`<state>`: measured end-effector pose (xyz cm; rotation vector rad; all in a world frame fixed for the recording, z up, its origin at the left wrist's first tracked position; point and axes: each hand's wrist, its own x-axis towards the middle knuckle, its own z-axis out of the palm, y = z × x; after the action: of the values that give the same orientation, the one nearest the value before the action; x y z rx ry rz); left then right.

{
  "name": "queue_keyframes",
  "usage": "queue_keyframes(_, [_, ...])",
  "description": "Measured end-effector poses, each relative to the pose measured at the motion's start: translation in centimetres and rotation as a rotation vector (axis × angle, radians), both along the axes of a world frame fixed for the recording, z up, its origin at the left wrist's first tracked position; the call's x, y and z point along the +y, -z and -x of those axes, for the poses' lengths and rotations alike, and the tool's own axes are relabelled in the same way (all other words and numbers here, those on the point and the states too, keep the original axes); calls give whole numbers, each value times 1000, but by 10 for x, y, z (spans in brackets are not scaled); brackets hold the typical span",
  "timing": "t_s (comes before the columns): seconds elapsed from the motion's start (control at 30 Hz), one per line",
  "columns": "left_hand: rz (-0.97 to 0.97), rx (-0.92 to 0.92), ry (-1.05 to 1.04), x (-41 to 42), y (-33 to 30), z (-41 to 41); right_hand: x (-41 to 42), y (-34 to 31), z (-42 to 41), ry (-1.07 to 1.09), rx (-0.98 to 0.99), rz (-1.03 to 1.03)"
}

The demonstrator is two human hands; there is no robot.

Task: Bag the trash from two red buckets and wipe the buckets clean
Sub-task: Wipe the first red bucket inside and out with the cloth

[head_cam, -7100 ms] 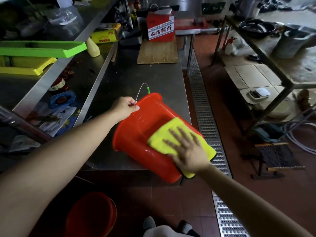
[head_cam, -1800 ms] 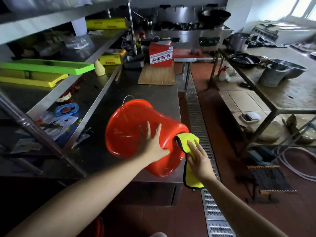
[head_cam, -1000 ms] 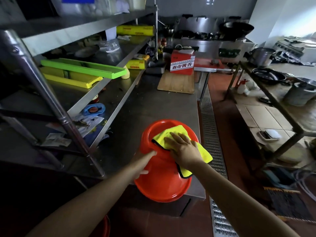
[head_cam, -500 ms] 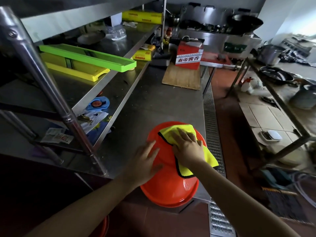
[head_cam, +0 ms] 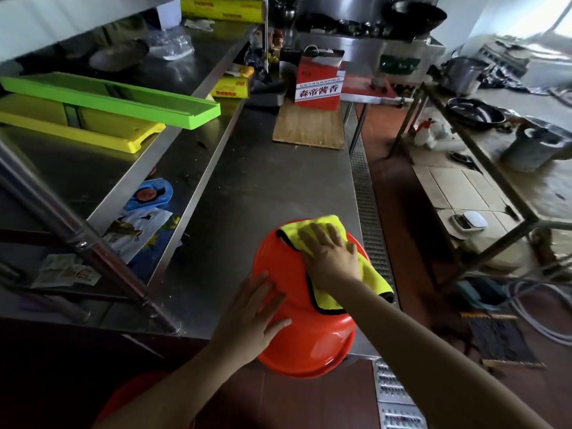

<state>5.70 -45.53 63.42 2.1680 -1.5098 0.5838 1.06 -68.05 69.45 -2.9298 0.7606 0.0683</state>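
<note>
A red bucket [head_cam: 306,332] lies upside down at the near edge of the steel tabletop [head_cam: 263,181], its bottom facing up and its rim hanging past that edge. The left hand [head_cam: 252,317] rests flat on the bucket's near left side, its grip apart with fingers straight and spread. The right hand [head_cam: 329,257] presses a yellow cloth [head_cam: 322,226] onto the bucket's far right side, fingers straight on the cloth, which drapes down the bucket's right flank. A second red bucket [head_cam: 130,400] shows on the floor, below and left of the first.
</note>
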Motion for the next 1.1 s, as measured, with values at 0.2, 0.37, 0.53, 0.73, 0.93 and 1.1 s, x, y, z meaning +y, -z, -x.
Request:
queue_keyframes(0.2, [-19, 154, -2, -1, 2, -2, -8, 6, 8, 139, -45, 38])
queue_keyframes(0.37, [9, 162, 20, 0, 2, -5, 52, 11, -28, -17, -67, -75])
queue_keyframes(0.53, [-40, 120, 0, -3, 7, -5, -4, 7, 10, 77, 10, 51])
queue_keyframes(0.73, [64, 143, 12, -12, 14, -3, 9, 2, 14, 158, -19, 45])
queue_keyframes(0.93, [13, 131, 1, -12, 13, -4, 20, -1, 14, -17, -3, 31])
queue_keyframes(1.1, [-101, 346, -64, -8, 2, 6, -18, -8, 44, 219, 3, 72])
